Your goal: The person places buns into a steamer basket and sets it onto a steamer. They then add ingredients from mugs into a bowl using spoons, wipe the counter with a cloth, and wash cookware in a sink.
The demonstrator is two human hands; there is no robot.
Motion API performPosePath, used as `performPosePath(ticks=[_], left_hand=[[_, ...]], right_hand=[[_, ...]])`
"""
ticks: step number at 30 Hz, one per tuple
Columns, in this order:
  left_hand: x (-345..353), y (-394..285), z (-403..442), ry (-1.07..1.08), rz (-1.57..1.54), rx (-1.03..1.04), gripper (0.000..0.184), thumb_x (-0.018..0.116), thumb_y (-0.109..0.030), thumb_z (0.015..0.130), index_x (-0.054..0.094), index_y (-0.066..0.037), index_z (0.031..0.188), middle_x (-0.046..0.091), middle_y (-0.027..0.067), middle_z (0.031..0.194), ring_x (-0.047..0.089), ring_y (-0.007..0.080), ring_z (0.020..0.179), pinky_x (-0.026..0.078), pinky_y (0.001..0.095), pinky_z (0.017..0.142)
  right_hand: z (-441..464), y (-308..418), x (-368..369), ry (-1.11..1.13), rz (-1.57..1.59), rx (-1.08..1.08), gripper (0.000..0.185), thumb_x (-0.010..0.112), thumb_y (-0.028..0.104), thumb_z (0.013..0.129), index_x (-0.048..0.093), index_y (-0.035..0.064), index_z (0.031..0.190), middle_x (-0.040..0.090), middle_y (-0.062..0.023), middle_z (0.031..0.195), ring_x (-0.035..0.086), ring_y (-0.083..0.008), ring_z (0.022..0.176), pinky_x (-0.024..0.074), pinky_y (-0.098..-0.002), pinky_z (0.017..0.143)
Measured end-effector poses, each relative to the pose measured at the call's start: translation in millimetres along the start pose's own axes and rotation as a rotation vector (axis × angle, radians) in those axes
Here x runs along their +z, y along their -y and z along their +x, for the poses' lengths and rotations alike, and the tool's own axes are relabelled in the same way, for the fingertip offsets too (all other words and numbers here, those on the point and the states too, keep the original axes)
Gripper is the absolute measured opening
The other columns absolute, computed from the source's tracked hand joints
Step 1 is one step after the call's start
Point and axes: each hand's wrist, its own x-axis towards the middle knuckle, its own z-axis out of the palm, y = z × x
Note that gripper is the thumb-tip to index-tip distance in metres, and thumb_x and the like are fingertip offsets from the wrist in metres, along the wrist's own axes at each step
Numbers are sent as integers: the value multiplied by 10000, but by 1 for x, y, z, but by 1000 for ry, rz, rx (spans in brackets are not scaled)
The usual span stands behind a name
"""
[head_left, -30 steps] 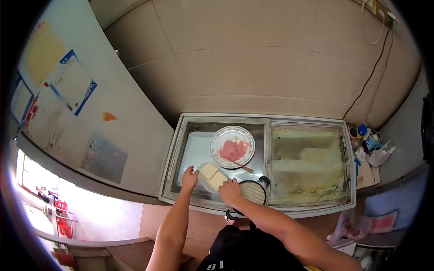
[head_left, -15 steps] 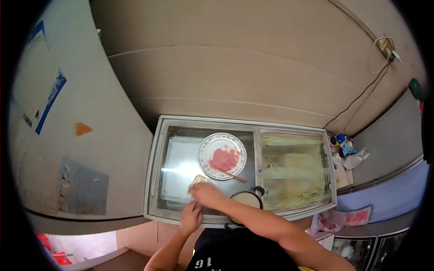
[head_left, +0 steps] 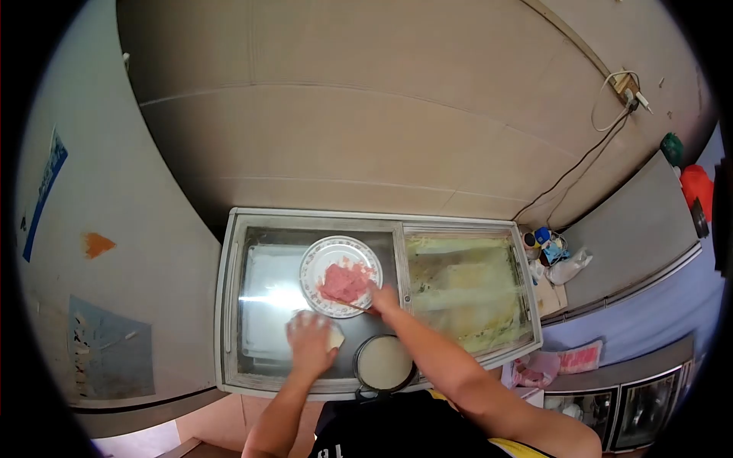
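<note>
Glare whitens the left glass pane [head_left: 267,296], and bowed edges fade black.

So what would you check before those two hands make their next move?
1. Meat inside the plate's rim: ok.
2. Right hand at the stick: ok, it is at the outer end.
3. Firm grip on the stick: cannot tell, the fingers are blurred.
4. Left hand steadying the pale block: cannot tell, it is right beside it but blurred.
5. Pan well back from the glass top's near edge: not ok, it sits right there.
</note>
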Motion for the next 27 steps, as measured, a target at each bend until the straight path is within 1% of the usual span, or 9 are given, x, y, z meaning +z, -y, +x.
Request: performPosePath(ticks=[2, 4, 5, 8, 13, 17, 20, 22, 27], left_hand=[[-12, 11, -7, 138, -133, -340, 789, 819, -351, 695, 560, -125, 1405, 405, 121, 1557, 339, 421, 1463, 262, 687, 1154], [0, 7, -15, 153, -103, -322, 831, 832, -363, 674, 544, -101, 1408, 376, 181, 1573, 349, 444, 1447, 299, 640, 1154], [7, 8, -17, 76, -186, -409, 857, 841, -364, 658, 532, -87, 1408, 361, 223, 1569, 340, 457, 1445, 308, 608, 1159], [22, -5, -11, -11, -217, -497, 910, 861, -361, 624, 507, -54, 1404, 330, 298, 1559, 333, 484, 1432, 323, 556, 1164], [38, -20, -3, -55, -64, -506, 1064, 892, -345, 550, 423, 12, 1435, 299, 361, 1542, 337, 529, 1395, 320, 564, 1163], [44, -20, 3, 10, 64, -507, 1130, 857, -434, 542, 390, 12, 1469, 322, 374, 1517, 356, 539, 1373, 329, 583, 1150], [53, -17, 2, 6, 161, -500, 1115, 813, -508, 575, 390, 11, 1468, 366, 374, 1479, 389, 540, 1341, 340, 589, 1135], [61, -14, 5, -5, 213, -566, 1069, 773, -531, 618, 397, 0, 1467, 409, 343, 1458, 421, 532, 1317, 373, 594, 1102], [64, 8, 20, -104, 332, -1303, 1028, 762, -624, 711, 367, -157, 1538, 349, 276, 1549, 410, 502, 1371, 404, 624, 1068]], right_hand=[[-21, 31, 0, -22, -108, -47, 775, 648, 570, 919, 583, -95, 1311, 628, -338, 1284, 614, -464, 1211, 481, -470, 1033], [0, 24, 18, 18, -159, -223, 935, 637, 659, 875, 502, -145, 1333, 644, -396, 1173, 640, -489, 1154, 510, -496, 1004], [4, 28, 23, 71, -158, -260, 764, 606, 633, 909, 630, -56, 1238, 665, -308, 1223, 639, -450, 1169, 494, -500, 1011], [-5, 66, -18, 371, -286, -435, 641, 619, 584, 918, 703, -6, 1155, 707, -258, 1150, 672, -419, 1085, 520, -471, 955], [37, 7, -114, 77, 62, -642, 565, 707, 409, 935, 623, 14, 1330, 674, -215, 1276, 679, -342, 1084, 526, -422, 957], [81, -121, -275, -442, 46, -344, 550, 741, 352, 906, 626, 20, 1329, 619, -219, 1357, 576, -353, 1269, 429, -429, 1105], [92, -230, -399, -840, -284, -163, 487, 739, 314, 883, 653, 24, 1263, 639, -202, 1266, 584, -387, 1197, 447, -470, 1055], [79, -261, -455, -858, -420, 19, 479, 710, 331, 893, 652, 15, 1247, 642, -204, 1196, 596, -407, 1117, 463, -504, 1000], [64, -287, -476, -723, -646, 11, 553, 697, 415, 902, 614, 7, 1266, 560, -168, 1265, 527, -381, 1174, 425, -531, 994]])
